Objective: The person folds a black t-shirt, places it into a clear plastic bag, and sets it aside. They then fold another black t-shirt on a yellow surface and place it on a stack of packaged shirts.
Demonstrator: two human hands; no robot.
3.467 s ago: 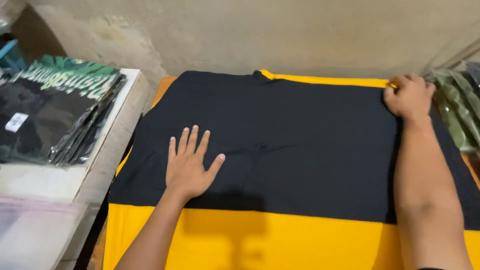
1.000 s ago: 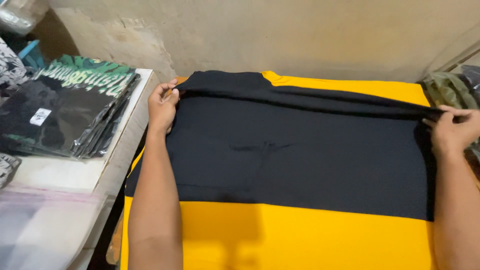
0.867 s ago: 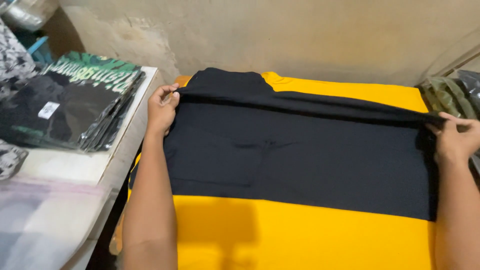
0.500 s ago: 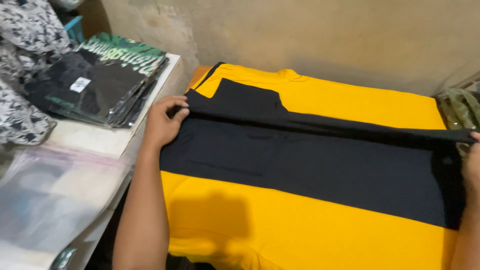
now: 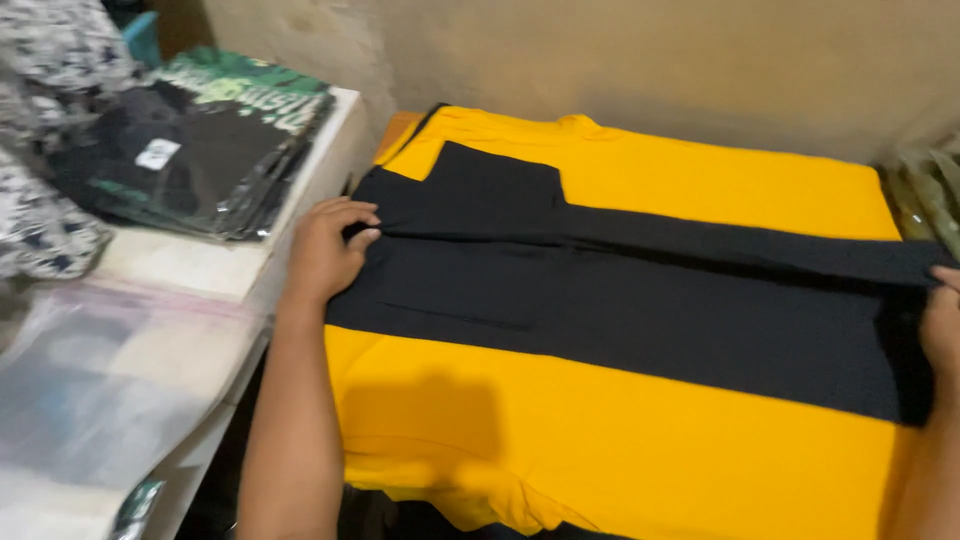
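Observation:
A black garment [image 5: 620, 300] lies across a yellow cloth [image 5: 600, 440] that covers the table. Its far edge is folded over toward me, forming a long ridge from left to right. My left hand [image 5: 325, 245] pinches the fold at the garment's left end. My right hand [image 5: 942, 320] grips the fold's right end at the frame's right edge, and only part of that hand shows. A black flap with a square corner [image 5: 490, 180] sticks out behind the fold on the left.
A white side table [image 5: 215, 265] stands to the left with a stack of bagged dark garments [image 5: 200, 140] and clear plastic bags [image 5: 90, 380]. Patterned fabric [image 5: 50, 210] lies at far left. A beige wall [image 5: 600, 60] runs behind. Greenish packets [image 5: 935, 195] sit at far right.
Both hands went from lying flat on the spread garment to gripping its far edge and have pulled it toward me into a fold. The view has shifted left.

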